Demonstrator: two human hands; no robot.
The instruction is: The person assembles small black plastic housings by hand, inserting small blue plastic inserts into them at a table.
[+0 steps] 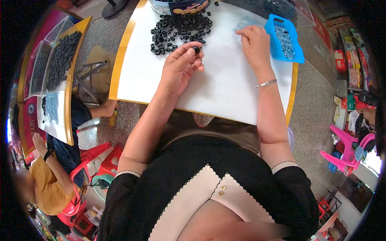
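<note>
Hands (179, 67), left with round black piece (196, 49)

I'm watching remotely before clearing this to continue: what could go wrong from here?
The black piece in the left hand could slip and get lost among the similar black pieces nearby. The right hand, close to the loose bluish bits on the table, might scatter them. It is also beside the blue tray; a bump could spill its contents.

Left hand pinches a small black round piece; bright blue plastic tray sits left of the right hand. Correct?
No, wrong side: head view shows the bright blue plastic tray right of the right hand. The left hand does pinch a small black round piece.
</note>
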